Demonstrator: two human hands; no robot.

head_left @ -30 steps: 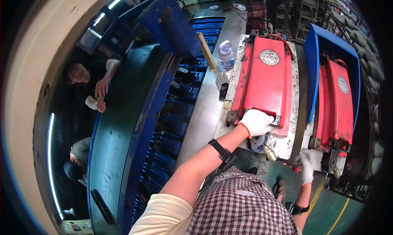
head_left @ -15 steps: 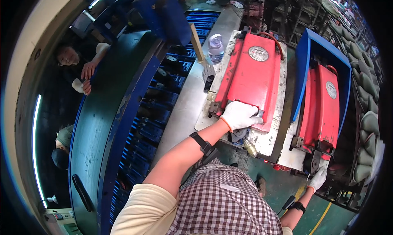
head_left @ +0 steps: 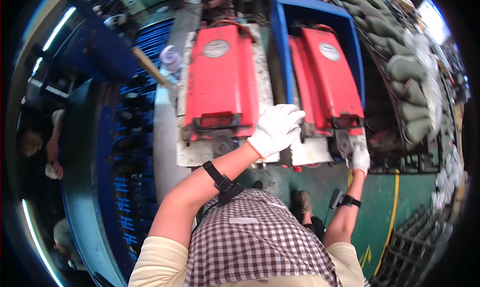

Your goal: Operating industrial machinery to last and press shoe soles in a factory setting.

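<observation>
Head view. Left red machine [head_left: 220, 82]: sat on a pale surface [head_left: 189, 157]. Right red machine [head_left: 334, 79]: stood beside it, within a blue hood [head_left: 314, 6]. Your left hand [head_left: 276, 130]: white-gloved, fingers bent, it lay across the gap between the machines; whether it gripped anything, I could not tell. Your right hand [head_left: 360, 158]: white-gloved, just beside the right machine's dark front bracket [head_left: 343, 144]; its grip could not be told.

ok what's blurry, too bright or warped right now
In the head view, blur smears the purple-topped bottle and the round badge on the left red machine cover; the upper-left strip light glares; fisheye distortion bows edges near the black rim.
</observation>
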